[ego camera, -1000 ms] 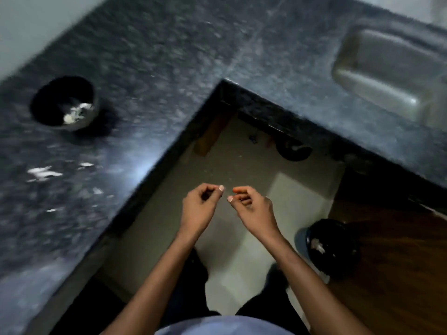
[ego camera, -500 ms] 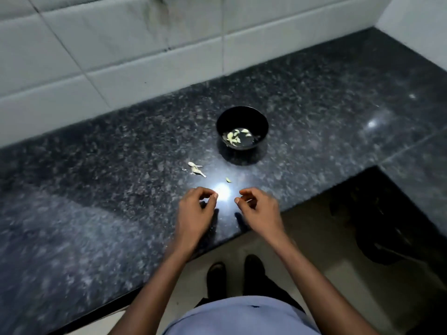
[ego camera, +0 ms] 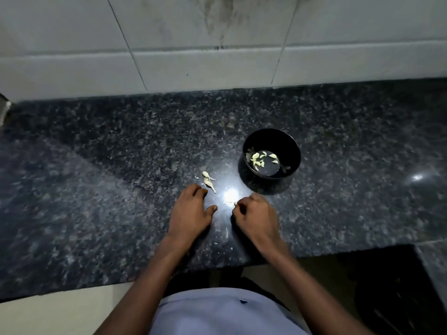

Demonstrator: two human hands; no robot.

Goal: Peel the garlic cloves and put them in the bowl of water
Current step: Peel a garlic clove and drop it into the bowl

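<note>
A black bowl [ego camera: 287,146] of water stands on the dark granite counter [ego camera: 96,189], with several pale peeled cloves [ego camera: 258,158] floating in it. Two or three unpeeled garlic cloves [ego camera: 208,180] lie on the counter left of the bowl. My left hand [ego camera: 191,211] lies on the counter with fingers spread, its fingertips right beside those cloves. My right hand [ego camera: 256,216] has curled fingers and pinches a small pale garlic piece [ego camera: 235,203] at the counter surface, below and left of the bowl.
A white tiled wall [ego camera: 217,44] runs behind the counter. The counter's front edge crosses below my wrists. At the lower right the counter turns a corner around a dark floor gap [ego camera: 387,286]. A bright light reflection [ego camera: 229,195] shines between my hands.
The view swung from the floor and sink corner to the counter with the bowl. Both hands moved forward and down onto the counter; the left hand opened flat near the loose cloves.
</note>
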